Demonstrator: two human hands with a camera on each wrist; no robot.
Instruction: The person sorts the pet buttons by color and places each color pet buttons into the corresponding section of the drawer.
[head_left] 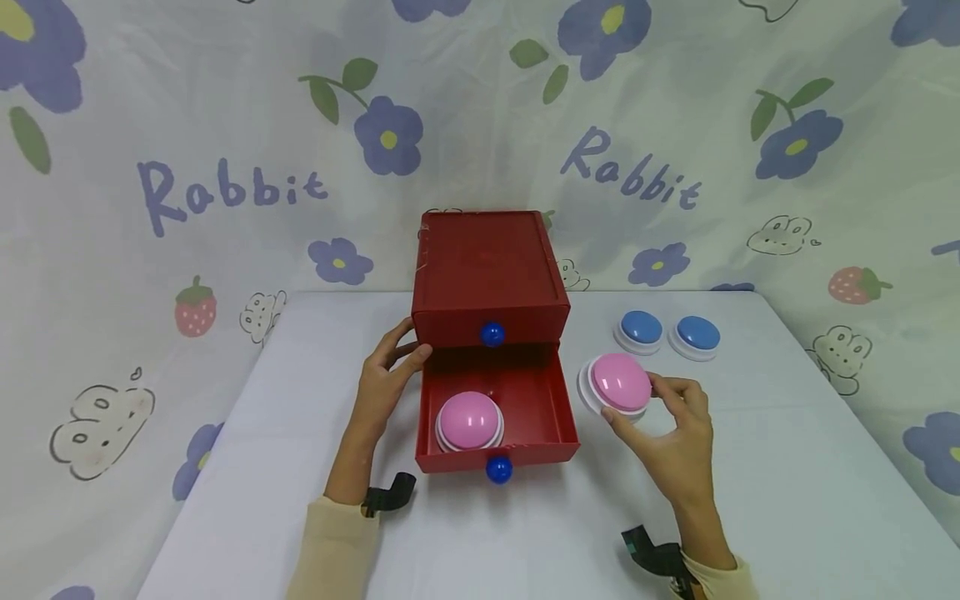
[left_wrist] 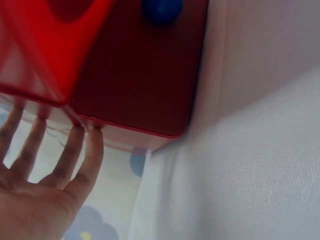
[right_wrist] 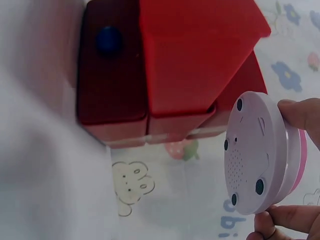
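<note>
My right hand [head_left: 675, 437] pinches a pink push button with a white round base [head_left: 621, 382] between thumb and fingers, right of the red drawer box [head_left: 491, 258]. In the right wrist view the white underside [right_wrist: 250, 155] of this button shows, with dark feet and small speaker holes. Against the box's left side rest the fingertips of my left hand [head_left: 381, 383], fingers nearly straight, thumb by the front corner. A drawer [head_left: 532, 417] under the top one stands pulled out. Inside it, at front left, sits another pink button [head_left: 469, 421].
Two blue buttons [head_left: 641, 327] on white bases stand at the back right of the white table [head_left: 795, 500]. Below the pulled-out drawer, a closed drawer front [right_wrist: 112, 80] with a blue knob shows. A patterned curtain [head_left: 465, 117] hangs behind the table.
</note>
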